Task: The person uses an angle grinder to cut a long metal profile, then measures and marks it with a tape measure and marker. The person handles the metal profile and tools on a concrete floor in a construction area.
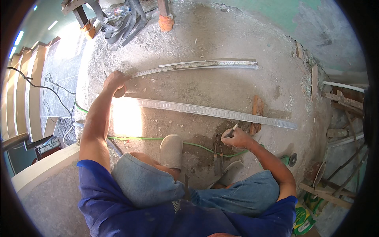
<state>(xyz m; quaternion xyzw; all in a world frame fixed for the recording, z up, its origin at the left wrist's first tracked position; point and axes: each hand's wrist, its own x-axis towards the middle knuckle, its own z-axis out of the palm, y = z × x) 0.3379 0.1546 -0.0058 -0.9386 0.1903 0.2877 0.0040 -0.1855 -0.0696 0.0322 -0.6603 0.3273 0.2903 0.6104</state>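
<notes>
My left hand (pixel 115 82) is closed around the near end of a tape measure (pixel 147 72), its case mostly hidden by my fingers. The pale blade runs out to the right, along a thin metal strip (pixel 237 66) on the floor. Closer to me lies a long slotted metal channel (pixel 197 108), its right part crossing a wooden piece (pixel 256 112). My right hand (pixel 237 139), just below that channel, pinches a short white stick (pixel 235 126) of unclear kind. Metal snips (pixel 218 155) with orange on the handles rest beside my right foot.
A green cord (pixel 193 143) crosses the floor past my shoes. An angle grinder (pixel 291 159) lies at the right, near scrap wood (pixel 339 102). Grey straps (pixel 124 27) and cloth-wrapped legs (pixel 166 23) stand at the far left. Steps (pixel 29 91) and black cables (pixel 65 126) are left.
</notes>
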